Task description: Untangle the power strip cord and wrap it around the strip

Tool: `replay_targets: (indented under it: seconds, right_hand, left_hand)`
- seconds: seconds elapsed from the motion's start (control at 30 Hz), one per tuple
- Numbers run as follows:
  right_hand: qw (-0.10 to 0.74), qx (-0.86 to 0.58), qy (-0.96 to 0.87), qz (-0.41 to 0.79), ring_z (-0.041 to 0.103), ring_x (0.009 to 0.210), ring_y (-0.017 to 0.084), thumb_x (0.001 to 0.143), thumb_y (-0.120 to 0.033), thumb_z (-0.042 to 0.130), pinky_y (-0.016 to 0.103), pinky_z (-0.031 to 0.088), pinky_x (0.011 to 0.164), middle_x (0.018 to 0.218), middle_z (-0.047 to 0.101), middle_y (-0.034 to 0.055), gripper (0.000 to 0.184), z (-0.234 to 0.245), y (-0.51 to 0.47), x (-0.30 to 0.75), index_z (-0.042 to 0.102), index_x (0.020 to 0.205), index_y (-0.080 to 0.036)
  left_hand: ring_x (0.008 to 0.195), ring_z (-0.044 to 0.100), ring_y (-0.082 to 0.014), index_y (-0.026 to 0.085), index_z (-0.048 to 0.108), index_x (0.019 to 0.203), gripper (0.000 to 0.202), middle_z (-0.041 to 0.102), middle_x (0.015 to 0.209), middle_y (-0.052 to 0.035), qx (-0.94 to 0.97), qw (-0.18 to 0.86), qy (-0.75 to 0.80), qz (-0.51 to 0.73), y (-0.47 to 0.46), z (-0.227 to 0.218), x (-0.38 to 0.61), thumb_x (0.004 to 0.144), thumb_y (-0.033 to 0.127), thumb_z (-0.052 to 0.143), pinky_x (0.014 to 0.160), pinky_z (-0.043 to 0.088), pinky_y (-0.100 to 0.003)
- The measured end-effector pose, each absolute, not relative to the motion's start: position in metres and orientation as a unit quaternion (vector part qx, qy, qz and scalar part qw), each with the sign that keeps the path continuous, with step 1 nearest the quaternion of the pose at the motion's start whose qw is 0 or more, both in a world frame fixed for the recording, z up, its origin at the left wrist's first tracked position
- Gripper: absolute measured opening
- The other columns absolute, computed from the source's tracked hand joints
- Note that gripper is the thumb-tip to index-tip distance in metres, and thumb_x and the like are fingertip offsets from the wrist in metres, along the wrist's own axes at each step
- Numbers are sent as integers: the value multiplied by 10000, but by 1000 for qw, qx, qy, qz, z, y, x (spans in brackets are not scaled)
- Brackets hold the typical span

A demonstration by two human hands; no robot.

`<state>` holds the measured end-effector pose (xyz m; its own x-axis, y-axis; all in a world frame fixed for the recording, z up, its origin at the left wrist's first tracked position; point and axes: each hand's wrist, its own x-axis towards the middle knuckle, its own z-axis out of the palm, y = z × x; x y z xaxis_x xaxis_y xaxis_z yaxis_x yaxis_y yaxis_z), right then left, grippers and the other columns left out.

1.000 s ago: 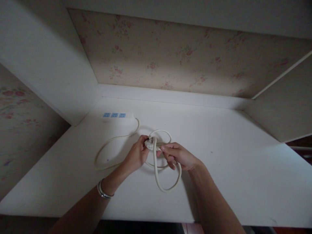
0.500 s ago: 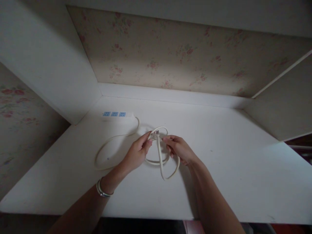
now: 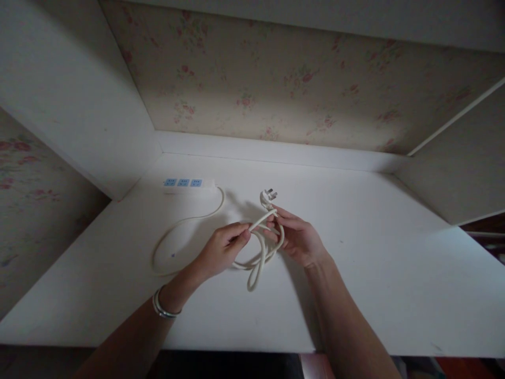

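Note:
A cream power cord point(image 3: 254, 279) hangs in loops between my hands above the white desktop. My left hand point(image 3: 224, 247) pinches one strand of it between thumb and fingers. Beside it, my right hand point(image 3: 295, 237) is closed around the cord near its end, fingers curled through the loops. A white plug point(image 3: 266, 198) sticks up past the right fingertips, its metal prongs pointing to the right. From the left side the cord runs in a wide curve to a white power strip point(image 3: 189, 185) with blue sockets, lying at the back left.
The white desktop point(image 3: 355, 295) ends at a front edge close to me. A low white ledge point(image 3: 276, 150) and floral wallpaper point(image 3: 252, 95) stand behind it. White panels point(image 3: 122, 121) close it in on the left and right. A tiny blue speck point(image 3: 172, 255) lies inside the cord's curve.
The plug has come out from among the loops and now stands above my right hand. My right hand has turned and opened its grip around the cord; the loops hang differently.

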<state>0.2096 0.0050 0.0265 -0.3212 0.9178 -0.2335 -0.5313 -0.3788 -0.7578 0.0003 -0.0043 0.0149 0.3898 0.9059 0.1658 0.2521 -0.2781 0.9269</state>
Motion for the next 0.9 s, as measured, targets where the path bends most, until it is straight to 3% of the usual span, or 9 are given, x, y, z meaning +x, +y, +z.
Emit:
replay_targets:
  seconds: [0.13, 0.27, 0.37, 0.47, 0.6, 0.77, 0.9]
  right_hand:
    - [464, -330, -274, 775, 490, 580, 115, 782, -363, 633, 322, 538, 816, 613, 478, -46, 232, 27, 5, 211, 650, 921, -178]
    - [452, -372, -308, 750, 343, 498, 84, 738, -317, 726, 268, 518, 730, 527, 317, -80, 220, 27, 3, 208, 558, 673, -192]
    - [447, -381, -324, 741, 362, 521, 92, 718, -282, 695, 277, 505, 740, 524, 337, -69, 219, 27, 2, 208, 521, 619, -193]
    - [446, -389, -328, 736, 457, 586, 105, 659, -220, 664, 244, 471, 694, 562, 455, -45, 106, 30, 1, 208, 566, 643, -184]
    - [436, -394, -343, 733, 536, 685, 131, 624, -206, 661, 240, 428, 661, 685, 596, 0, 79, 34, 0, 209, 622, 680, -167]
    - [440, -445, -391, 674, 538, 770, 138, 695, -316, 753, 252, 427, 708, 806, 627, 17, 191, 28, 0, 214, 661, 763, -162]
    - [546, -533, -363, 535, 472, 665, 94, 634, -373, 824, 209, 393, 584, 721, 551, -15, 290, 21, 7, 218, 620, 678, -172]
  left_hand:
    - [680, 508, -133, 193, 710, 1049, 344, 618, 763, -23, 720, 431, 402, 365, -3, 17, -1, 911, 410, 482, 630, 408, -218]
    - [650, 484, -121, 170, 711, 995, 341, 581, 729, -12, 712, 448, 398, 367, -3, 16, -4, 903, 420, 499, 592, 378, -215]
    - [617, 471, -117, 144, 705, 885, 411, 562, 709, -16, 685, 474, 411, 371, -4, 13, -6, 915, 466, 452, 561, 368, -224]
    - [581, 464, -113, 147, 679, 836, 436, 552, 674, -9, 657, 496, 438, 360, -3, 9, -6, 916, 494, 428, 525, 352, -225]
    - [561, 436, -102, 166, 556, 606, 422, 464, 582, 22, 694, 491, 424, 314, 0, 11, -5, 882, 480, 498, 513, 323, -218]
    - [524, 400, -87, 177, 508, 629, 379, 434, 559, 46, 659, 512, 450, 319, 1, 14, -3, 874, 465, 508, 492, 299, -213]
    - [483, 375, -82, 181, 515, 689, 350, 430, 533, 57, 638, 548, 455, 292, 1, 14, -2, 869, 482, 506, 451, 274, -207]
